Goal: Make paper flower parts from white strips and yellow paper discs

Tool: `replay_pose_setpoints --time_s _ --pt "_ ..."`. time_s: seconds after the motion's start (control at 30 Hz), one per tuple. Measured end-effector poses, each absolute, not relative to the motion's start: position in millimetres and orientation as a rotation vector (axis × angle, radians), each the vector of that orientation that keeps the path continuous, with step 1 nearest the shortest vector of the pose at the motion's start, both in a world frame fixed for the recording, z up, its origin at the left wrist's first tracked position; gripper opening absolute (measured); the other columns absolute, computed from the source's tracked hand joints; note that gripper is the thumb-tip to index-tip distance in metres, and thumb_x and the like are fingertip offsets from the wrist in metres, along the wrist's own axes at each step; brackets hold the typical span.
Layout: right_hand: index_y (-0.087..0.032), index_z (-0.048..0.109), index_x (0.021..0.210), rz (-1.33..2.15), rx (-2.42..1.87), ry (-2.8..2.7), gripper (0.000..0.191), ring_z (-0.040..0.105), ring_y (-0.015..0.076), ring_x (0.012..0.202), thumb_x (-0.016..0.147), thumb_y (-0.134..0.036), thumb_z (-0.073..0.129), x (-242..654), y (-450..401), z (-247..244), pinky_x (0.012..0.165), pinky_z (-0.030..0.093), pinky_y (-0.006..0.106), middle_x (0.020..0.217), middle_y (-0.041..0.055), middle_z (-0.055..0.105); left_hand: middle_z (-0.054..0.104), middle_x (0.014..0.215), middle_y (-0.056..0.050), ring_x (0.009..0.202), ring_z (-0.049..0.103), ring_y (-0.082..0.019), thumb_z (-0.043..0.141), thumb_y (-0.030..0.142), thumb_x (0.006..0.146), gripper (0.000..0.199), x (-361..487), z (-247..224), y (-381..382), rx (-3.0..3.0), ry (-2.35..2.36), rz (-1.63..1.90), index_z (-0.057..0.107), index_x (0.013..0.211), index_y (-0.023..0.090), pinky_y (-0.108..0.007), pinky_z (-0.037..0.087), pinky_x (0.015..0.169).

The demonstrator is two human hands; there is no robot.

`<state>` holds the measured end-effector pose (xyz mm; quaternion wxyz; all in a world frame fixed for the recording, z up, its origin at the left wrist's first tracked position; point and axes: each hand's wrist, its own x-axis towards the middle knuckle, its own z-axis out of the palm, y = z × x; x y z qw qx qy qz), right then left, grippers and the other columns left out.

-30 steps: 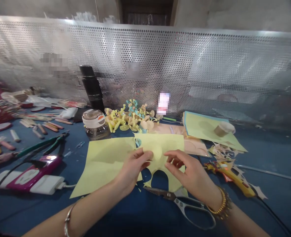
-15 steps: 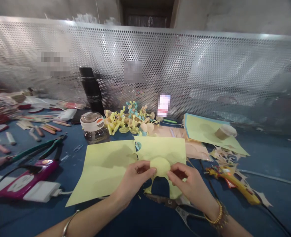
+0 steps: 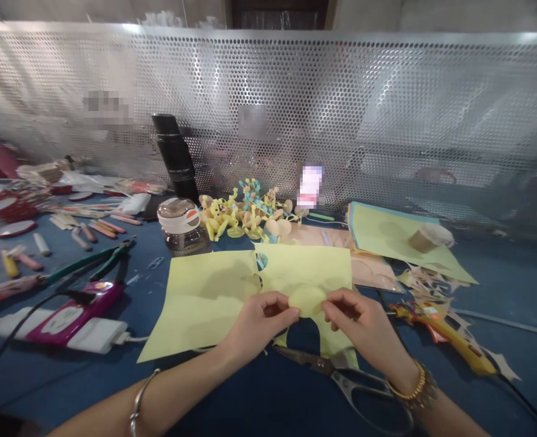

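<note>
A yellow oval cutout (image 3: 307, 300) is pinched at both ends, its left edge in my left hand (image 3: 268, 315) and its right edge in my right hand (image 3: 357, 321). It is held above a yellow sheet (image 3: 305, 264) that has a rounded piece cut out of its lower edge. Left of that lies another yellow sheet (image 3: 205, 303), partly behind my left hand. Scissors (image 3: 341, 379) rest on the blue table below my hands, their handles partly hidden by my right wrist.
Behind the sheets stand a lidded glass jar (image 3: 184, 227), a black bottle (image 3: 175, 158) and a heap of small yellow and blue pieces (image 3: 236, 218). Pliers (image 3: 86, 264) and a purple power strip (image 3: 75, 315) lie left. A yellow glue gun (image 3: 466, 349) and paper scraps (image 3: 427, 282) lie right.
The view has shifted, so the things on the table appear further right and slightly higher. The oval now looks flatter, tilted away more, still between both hands.
</note>
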<state>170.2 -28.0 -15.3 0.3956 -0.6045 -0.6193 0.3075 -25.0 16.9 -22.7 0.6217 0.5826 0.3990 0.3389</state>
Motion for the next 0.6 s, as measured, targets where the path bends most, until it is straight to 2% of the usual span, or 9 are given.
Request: replay_pose_setpoints --time_s 0.13,0.23,0.3,0.43,0.5,0.6 --pt "-0.02 0.064 0.091 0.74 -1.566 -1.681 0.026 0.061 0.015 0.06 0.09 -0.042 0.05 177.0 -27.3 -11.9 0.057 0.049 0.026 0.07 0.0009 0.065 0.053 0.058 0.001 0.055 0.047 -0.012 0.068 0.038 0.075 0.027 -26.7 -18.8 18.9 1.427 0.933 0.801 0.057 0.06 0.017 -0.024 0.033 0.053" --pt "-0.022 0.065 0.099 0.701 -1.633 -1.874 0.023 0.063 0.0166 0.066 0.09 -0.039 0.052 178.4 -34.5 -9.8 0.062 0.05 0.029 0.077 0.002 0.069 0.06 0.063 0.0 0.063 0.056 -0.014 0.068 0.036 0.077 0.024 -38.8 -5.9 25.0 1.393 0.951 0.914 0.06 0.065 0.017 -0.024 0.041 0.06" --pt "-0.024 0.066 0.1 0.678 -1.632 -2.035 0.018 0.065 0.0178 0.074 0.088 -0.033 0.056 177.5 -43.8 -11.5 0.069 0.051 0.031 0.086 0.0028 0.07 0.064 0.068 0.0 0.068 0.06 -0.014 0.07 0.035 0.076 0.019 -53.6 4.7 31.1 1.288 0.965 1.075 0.062 0.074 0.018 -0.024 0.045 0.068" --pt "-0.024 0.065 0.105 0.596 -1.548 -2.283 0.02 0.063 0.0212 0.094 0.085 -0.023 0.062 175.5 -63.3 -20.4 0.082 0.05 0.036 0.103 0.0053 0.066 0.066 0.072 0.001 0.07 0.061 -0.012 0.073 0.034 0.076 0.018 -89.1 14.2 41.3 1.145 1.031 1.294 0.063 0.074 0.019 -0.022 0.047 0.071" --pt "-0.025 0.064 0.108 0.55 -1.555 -2.347 0.024 0.062 0.0221 0.094 0.084 -0.021 0.064 175.1 -68.8 -24.3 0.082 0.049 0.038 0.104 0.005 0.065 0.067 0.074 0.001 0.071 0.062 -0.011 0.073 0.035 0.077 0.019 -102.2 10.4 41.8 1.103 1.067 1.279 0.062 0.075 0.019 -0.019 0.046 0.068" --pt "-0.025 0.065 0.104 0.504 -1.568 -2.387 0.02 0.061 0.022 0.09 0.084 -0.02 0.063 174.0 -70.8 -26.2 0.079 0.047 0.039 0.098 0.0035 0.065 0.064 0.074 0.002 0.074 0.064 -0.011 0.076 0.034 0.074 0.021 -109.7 0.8 37.6 0.986 1.094 1.139 0.062 0.074 0.018 -0.018 0.047 0.065"
